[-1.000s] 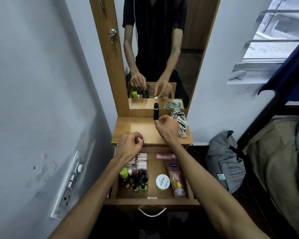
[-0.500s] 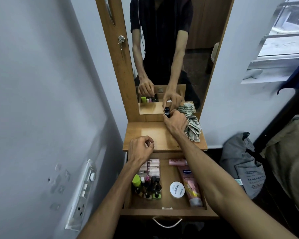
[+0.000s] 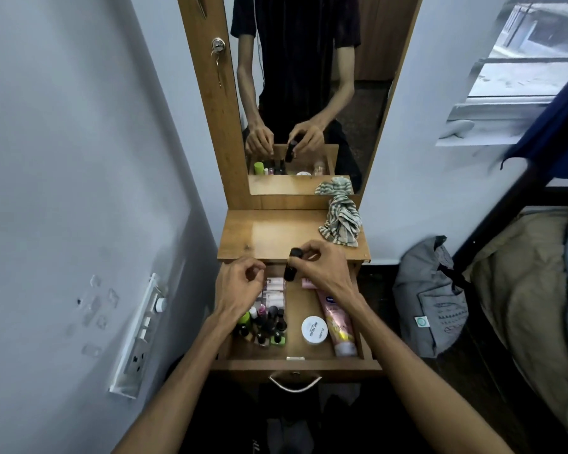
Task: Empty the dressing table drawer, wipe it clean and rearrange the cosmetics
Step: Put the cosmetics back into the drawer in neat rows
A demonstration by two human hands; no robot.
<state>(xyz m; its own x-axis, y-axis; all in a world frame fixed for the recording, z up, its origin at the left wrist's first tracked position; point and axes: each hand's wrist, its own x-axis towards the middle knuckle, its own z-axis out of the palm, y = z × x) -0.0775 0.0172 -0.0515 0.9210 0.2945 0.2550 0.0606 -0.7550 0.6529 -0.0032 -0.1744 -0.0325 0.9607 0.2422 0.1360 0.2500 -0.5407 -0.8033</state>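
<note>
- The dressing table (image 3: 276,234) filled the centre of the frame, its wooden top bare except for a striped cloth (image 3: 341,221) bunched at the upper right corner against the mirror (image 3: 309,93).
- The drawer (image 3: 295,363) stood pulled open below the top, in the lower centre of the frame, already holding cosmetics, so the task looked to be at the rearranging stage.
- A pink tube (image 3: 336,322) lay along the drawer's right side, its long axis running from the back toward the front, cap end nearest the bottom of the frame.
- A cluster of small bottles (image 3: 264,327) stood upright in the drawer's left part, with pale flat packs (image 3: 274,291) just behind them.
- A round white jar (image 3: 314,329) sat between the bottles and the tube, apart from both.
- The right hand (image 3: 322,270) was over the drawer's back edge, at the centre of the frame, fingers pinched closed around the upper part of a black tube (image 3: 292,265).
- That black tube hung nearly upright, its long axis pointing down into the open strip of drawer floor between the packs and the pink tube; I judged this to be where it would go, a short way straight below the grip.
- The left hand (image 3: 240,286) was just left of it over the packs, fingers loosely curled and holding nothing visible; the right hand was plainly the nearer to that gap.
</note>
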